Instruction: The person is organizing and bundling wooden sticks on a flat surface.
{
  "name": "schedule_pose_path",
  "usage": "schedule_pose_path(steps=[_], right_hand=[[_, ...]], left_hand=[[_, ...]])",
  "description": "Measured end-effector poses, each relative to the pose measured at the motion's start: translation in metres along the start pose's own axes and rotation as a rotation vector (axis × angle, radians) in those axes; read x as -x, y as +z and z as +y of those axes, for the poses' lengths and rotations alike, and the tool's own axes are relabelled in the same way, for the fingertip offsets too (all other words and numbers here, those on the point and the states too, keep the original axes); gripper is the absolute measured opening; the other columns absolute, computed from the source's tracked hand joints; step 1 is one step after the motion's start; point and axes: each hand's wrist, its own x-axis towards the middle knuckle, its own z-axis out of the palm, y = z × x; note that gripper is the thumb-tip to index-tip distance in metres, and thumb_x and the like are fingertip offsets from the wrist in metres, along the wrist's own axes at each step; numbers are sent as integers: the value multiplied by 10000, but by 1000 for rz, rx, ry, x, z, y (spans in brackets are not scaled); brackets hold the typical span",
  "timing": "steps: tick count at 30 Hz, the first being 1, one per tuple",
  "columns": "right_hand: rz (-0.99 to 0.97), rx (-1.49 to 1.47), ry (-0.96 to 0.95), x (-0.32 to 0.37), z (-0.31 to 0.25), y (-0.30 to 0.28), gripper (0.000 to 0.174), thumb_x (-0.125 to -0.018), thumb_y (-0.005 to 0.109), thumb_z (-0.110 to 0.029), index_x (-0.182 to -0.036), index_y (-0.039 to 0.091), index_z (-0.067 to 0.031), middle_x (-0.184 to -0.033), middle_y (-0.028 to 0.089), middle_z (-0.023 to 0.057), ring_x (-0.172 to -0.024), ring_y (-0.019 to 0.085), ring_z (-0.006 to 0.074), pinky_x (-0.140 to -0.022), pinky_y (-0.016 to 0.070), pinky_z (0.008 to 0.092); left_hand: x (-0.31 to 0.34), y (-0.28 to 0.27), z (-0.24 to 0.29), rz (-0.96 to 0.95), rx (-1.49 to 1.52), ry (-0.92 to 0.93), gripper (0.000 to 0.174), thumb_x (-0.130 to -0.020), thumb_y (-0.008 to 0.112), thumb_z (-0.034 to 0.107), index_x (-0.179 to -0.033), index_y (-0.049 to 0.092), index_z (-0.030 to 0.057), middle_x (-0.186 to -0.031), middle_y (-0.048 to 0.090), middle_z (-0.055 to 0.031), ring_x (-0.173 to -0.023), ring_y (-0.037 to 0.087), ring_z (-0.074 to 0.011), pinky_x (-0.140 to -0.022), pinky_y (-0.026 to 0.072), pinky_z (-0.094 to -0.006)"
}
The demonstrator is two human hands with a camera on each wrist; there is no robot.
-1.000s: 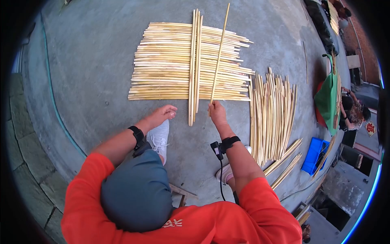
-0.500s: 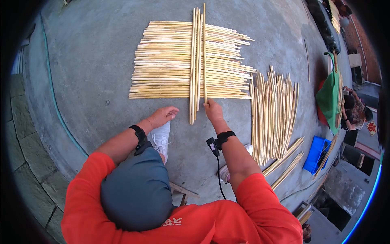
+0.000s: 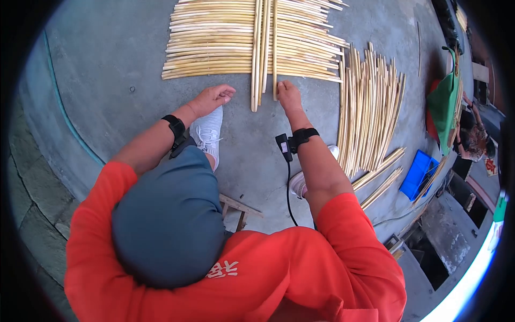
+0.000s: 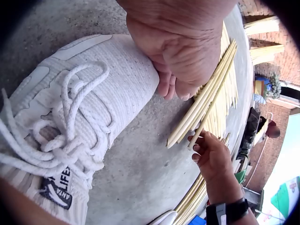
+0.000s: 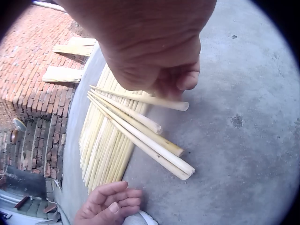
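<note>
My right hand (image 3: 290,96) pinches the near end of a long peeled stick (image 3: 275,48), which lies lengthwise across a mat-like row of sticks (image 3: 214,49). Just left of it, several more lengthwise sticks (image 3: 258,80) lie close together over the same row, their near ends jutting past it. In the right wrist view the held stick's cut end (image 5: 183,106) shows beside the curled fingers. My left hand (image 3: 213,100) hovers by the white shoe (image 3: 206,131), fingers loosely bent and holding nothing; in the left wrist view its palm (image 4: 185,51) overlaps the shoe's toe.
To the right a second spread of sticks (image 3: 370,112) lies lengthwise, with small bundles (image 3: 380,180) below it. Beyond are a blue crate (image 3: 417,174), a green cloth (image 3: 444,110) and another person (image 3: 473,137). A hose (image 3: 64,107) runs along the left over the concrete floor.
My right hand has brought the stick leftward and laid it beside the other lengthwise sticks. The head view has tilted, so the row sits higher in it. My left hand stays near the shoe.
</note>
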Motion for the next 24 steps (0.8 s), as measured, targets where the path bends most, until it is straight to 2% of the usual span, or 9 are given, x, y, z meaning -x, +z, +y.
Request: schedule_pose_path(steps=[1, 2, 4, 5, 7, 10, 20, 24], right_hand=[[15, -19, -2, -1, 4, 2, 271, -836, 468, -262, -840, 583, -18, -682, 599, 116, -597, 577, 202, -589, 455, 313], [15, -19, -2, 1, 2, 1, 271, -836, 468, -262, -840, 583, -18, -682, 599, 116, -597, 577, 202, -589, 455, 313], [-29, -115, 39, 7, -1, 1, 253, -793, 528, -280, -862, 581, -42, -783, 608, 184, -769, 580, 341, -702, 453, 402], [-30, -117, 40, 9, -2, 2, 253, -793, 528, -280, -862, 581, -42, -783, 608, 184, -769, 580, 341, -702, 453, 402], [-55, -167, 18, 11, -4, 3, 224, -741, 611, -228, -874, 588, -49, -747, 622, 135, -715, 602, 264, -669, 468, 346], [-64, -194, 8, 14, -10, 3, 200, -717, 640, -172, -864, 585, -47, -726, 623, 111, -675, 603, 227, -636, 469, 323], [-65, -202, -83, 17, -19, 3, 167, -726, 623, -142, -847, 569, -40, -691, 616, 122, -644, 601, 248, -609, 467, 331], [-46, -177, -82, 18, -20, 3, 194, -750, 592, -194, -871, 576, -44, -730, 621, 135, -691, 601, 280, -639, 468, 351]], left_hand=[[0, 0, -3, 6, 21, 15, 277, -850, 470, 55, -1127, 473, 42, -1036, 548, -101, -968, 531, -169, -860, 422, -286], [-1, 0, -1, 6, 21, 15, 277, -850, 470, 55, -1127, 473, 42, -1036, 548, -101, -968, 531, -169, -860, 422, -286], [0, -1, 2, -1, 25, 1, 281, -850, 467, 46, -1130, 470, 43, -1039, 546, -100, -980, 525, -171, -871, 418, -294], [1, -1, 3, -1, 24, -1, 281, -850, 467, 46, -1130, 470, 43, -1039, 546, -100, -980, 525, -171, -871, 418, -294], [1, -1, 6, -1, 11, -13, 283, -849, 469, 42, -1131, 469, 43, -1041, 545, -99, -985, 521, -170, -875, 415, -295], [0, -1, -2, -2, 32, 4, 283, -849, 471, 43, -1132, 467, 40, -1040, 547, -100, -980, 525, -172, -871, 418, -294], [1, -1, 2, 4, -2, 8, 283, -847, 467, 32, -1130, 464, 34, -1031, 553, -103, -968, 536, -174, -861, 426, -292], [0, -1, 2, -3, -29, 19, 284, -844, 467, 27, -1127, 466, 37, -1023, 555, -105, -960, 540, -176, -853, 432, -295]])
